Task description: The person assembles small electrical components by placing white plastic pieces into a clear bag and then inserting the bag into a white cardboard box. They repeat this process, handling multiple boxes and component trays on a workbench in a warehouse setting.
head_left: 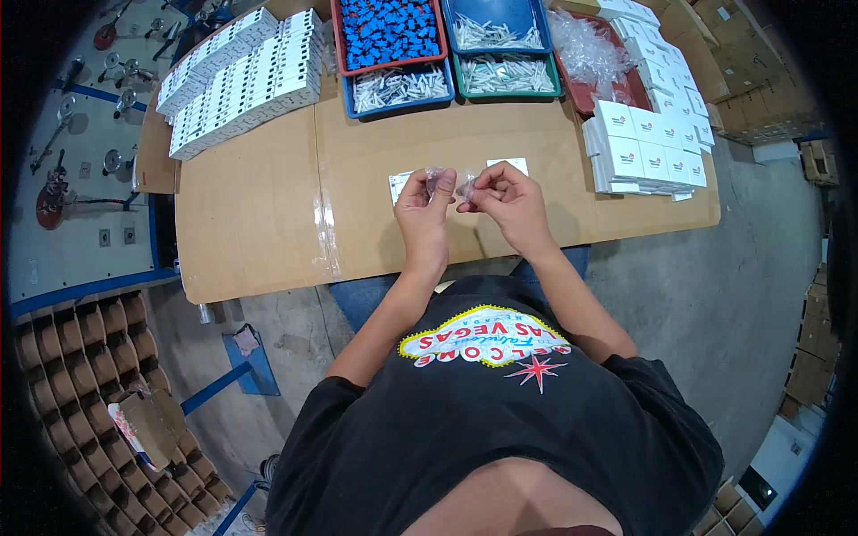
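Observation:
My left hand (424,214) and my right hand (516,207) are raised in front of my body at the table's near side. Between them is a small crinkled clear plastic bag (465,185), pinched by the fingertips of both hands. What the bag contains, if anything, is too small to make out. Behind my left hand lies a flat white piece with dark print (399,186), partly hidden by the fingers. Just beyond my right hand, a white card or flat box (509,165) lies on the cardboard-covered table (250,223).
Along the far side stand a red tray (393,67) of blue pieces, blue (402,109) and green (511,96) trays of white pieces, and a red tray (636,87) of clear bags. White boxes are stacked at left (250,94) and right (630,161).

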Tool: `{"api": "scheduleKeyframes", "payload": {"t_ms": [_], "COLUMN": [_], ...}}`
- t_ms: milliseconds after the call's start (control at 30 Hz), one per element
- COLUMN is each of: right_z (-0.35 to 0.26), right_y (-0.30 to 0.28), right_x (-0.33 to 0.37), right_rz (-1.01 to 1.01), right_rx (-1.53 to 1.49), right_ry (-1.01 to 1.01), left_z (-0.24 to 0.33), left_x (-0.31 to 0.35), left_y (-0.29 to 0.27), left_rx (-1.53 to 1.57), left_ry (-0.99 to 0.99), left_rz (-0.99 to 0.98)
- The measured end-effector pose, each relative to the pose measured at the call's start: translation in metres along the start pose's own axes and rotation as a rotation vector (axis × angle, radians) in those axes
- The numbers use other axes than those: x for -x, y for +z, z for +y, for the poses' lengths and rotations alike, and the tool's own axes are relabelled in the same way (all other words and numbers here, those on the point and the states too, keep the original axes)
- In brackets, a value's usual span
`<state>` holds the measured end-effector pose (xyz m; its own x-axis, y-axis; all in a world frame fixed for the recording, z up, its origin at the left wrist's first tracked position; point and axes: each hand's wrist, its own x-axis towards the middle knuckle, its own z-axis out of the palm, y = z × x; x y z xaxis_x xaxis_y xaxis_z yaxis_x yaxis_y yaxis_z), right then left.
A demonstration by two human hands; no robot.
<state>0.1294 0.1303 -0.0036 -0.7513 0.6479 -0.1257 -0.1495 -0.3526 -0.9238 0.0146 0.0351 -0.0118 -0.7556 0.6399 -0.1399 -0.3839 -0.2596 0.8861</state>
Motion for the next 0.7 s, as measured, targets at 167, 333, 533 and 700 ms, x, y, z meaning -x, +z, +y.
{"api": "scheduleKeyframes", "payload": {"t_ms": [167, 333, 533, 700], "right_z": [0.002, 0.011, 0.018, 0.011], "right_y": [0.003, 0.003, -0.003, -0.006], "right_x": [-0.001, 0.000, -0.002, -0.002], "right_rz": [0.024, 0.052, -0.011, 0.002], "right_rx": [-0.080, -0.174, -0.245, -0.272], "right_ry": [0.057, 0.164, 0.229, 0.275], "left_z": [0.003, 0.002, 0.005, 0.010], "left_x": [0.001, 0.001, 0.003, 0.005], "left_y": [0.006, 0.003, 0.005, 0.005], "left_rx": [0.006, -0.042, -0.100, -0.162], "left_ry": [0.060, 0.110, 0.143, 0.127], "left_rz": [0.011, -0.028, -0.075, -0.142]}}
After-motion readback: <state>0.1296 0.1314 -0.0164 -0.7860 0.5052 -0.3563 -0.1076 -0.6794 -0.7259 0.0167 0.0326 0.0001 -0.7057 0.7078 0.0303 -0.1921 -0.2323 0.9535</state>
